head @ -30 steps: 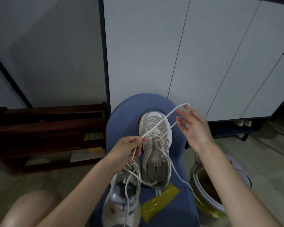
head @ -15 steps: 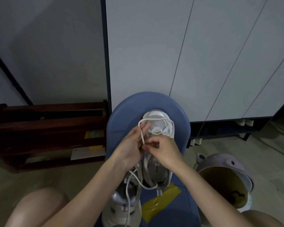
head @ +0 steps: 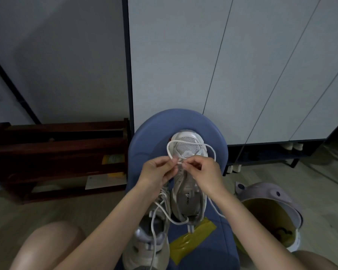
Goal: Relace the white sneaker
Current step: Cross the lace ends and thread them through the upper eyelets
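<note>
Pinching a thin white shoelace (head: 171, 151) over the eyelets, both grips are closed: the left hand (head: 158, 172) and right hand (head: 202, 173) meet fingertip to fingertip. A laced loop is draped across the mesh toe of the white sneaker (head: 187, 172), which is laid on a blue padded stool (head: 144, 141). White cabinet doors (head: 222, 65) are seen behind.

Both bare forearms reach forward from the bottom edge, converging at centre. Left hand (head: 158, 172) has fingers curled, thumb and index pinching the thin white shoelace (head: 191, 144). Right hand (head: 203, 172) mirrors it, fingertips pinching the same lace; the two hands' fingertips nearly touch. Bare knees at both lower corners.
</note>
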